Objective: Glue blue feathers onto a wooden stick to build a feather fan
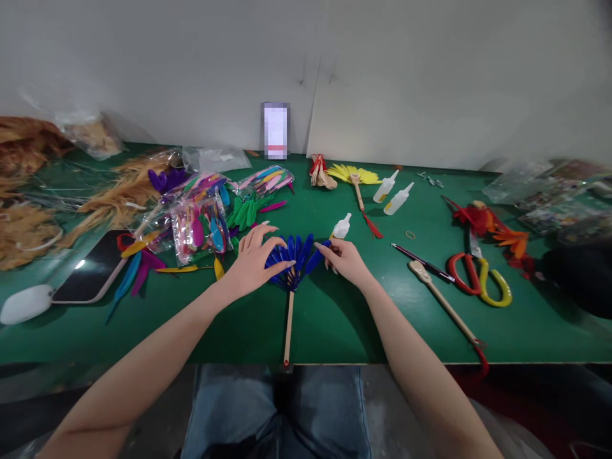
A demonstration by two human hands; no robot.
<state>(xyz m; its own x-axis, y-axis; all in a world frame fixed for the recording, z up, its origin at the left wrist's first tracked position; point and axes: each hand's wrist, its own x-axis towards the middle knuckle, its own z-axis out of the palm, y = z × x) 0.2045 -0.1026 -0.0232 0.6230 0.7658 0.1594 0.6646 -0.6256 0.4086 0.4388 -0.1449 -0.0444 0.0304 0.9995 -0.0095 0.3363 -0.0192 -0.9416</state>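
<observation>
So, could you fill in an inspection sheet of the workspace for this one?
Surface: green table, crowded at left.
Job's things: blue fan, handle ending at the front edge.
Left fingers: spread over the fan's left side.
Right fingers: pinched at its right edge.
Clutter: feather packets and phone at left; yellow fan and three bottles further back; pen, stick and scissors at right.
Cables: nothing seen clearly.
Surroundings: pale wall behind, blurred screen standing against it.

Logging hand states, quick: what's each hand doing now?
Left hand: open, thumb over the blue feather fan with wooden handle.
Right hand: closed, pinching the fan's rightmost blue feather.
</observation>
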